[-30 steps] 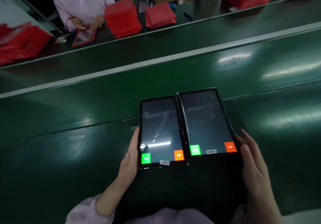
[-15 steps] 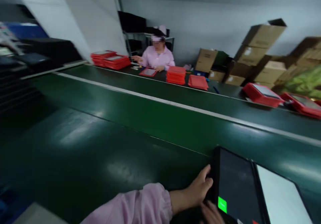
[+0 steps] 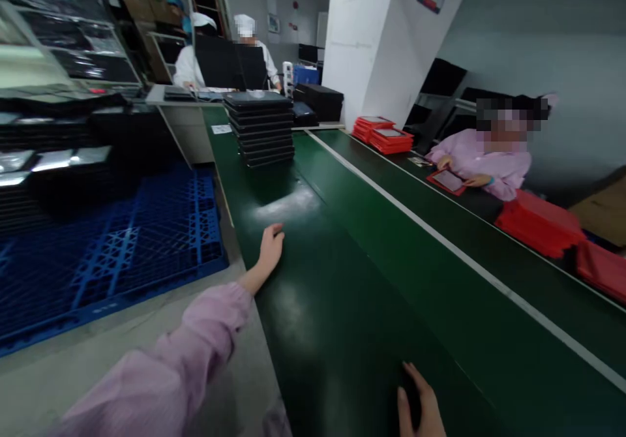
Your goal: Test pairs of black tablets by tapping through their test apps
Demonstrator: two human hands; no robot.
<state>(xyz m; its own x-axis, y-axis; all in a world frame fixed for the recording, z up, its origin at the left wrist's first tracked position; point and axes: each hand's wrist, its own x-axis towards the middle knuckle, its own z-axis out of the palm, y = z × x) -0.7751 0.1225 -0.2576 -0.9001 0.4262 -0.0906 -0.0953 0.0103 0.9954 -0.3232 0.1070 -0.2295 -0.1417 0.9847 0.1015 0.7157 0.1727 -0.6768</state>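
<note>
My left hand [image 3: 270, 249] reaches forward over the green work surface [image 3: 337, 306], near its left edge, with loosely bent fingers and nothing in them. Low in the view, my right hand [image 3: 424, 406] hovers over or rests on the same surface; its thumb and forefinger are apart and it holds nothing. Beyond my left hand stands a stack of flat black panels [image 3: 264, 130]. Whether either hand touches the surface, I cannot tell.
A blue plastic pallet [image 3: 195, 248] lies on the floor at left, beside stacked black panels [image 3: 63, 182]. Across the line a person in pink [image 3: 489, 156] handles a red-framed piece [image 3: 447, 180] between red stacks [image 3: 540, 222]. People in white [image 3: 267, 65] stand at the far end.
The view has swung left, bringing the black stack and pallet into sight. My left hand has left the black panel with the green label and reached forward; that panel is out of view.
</note>
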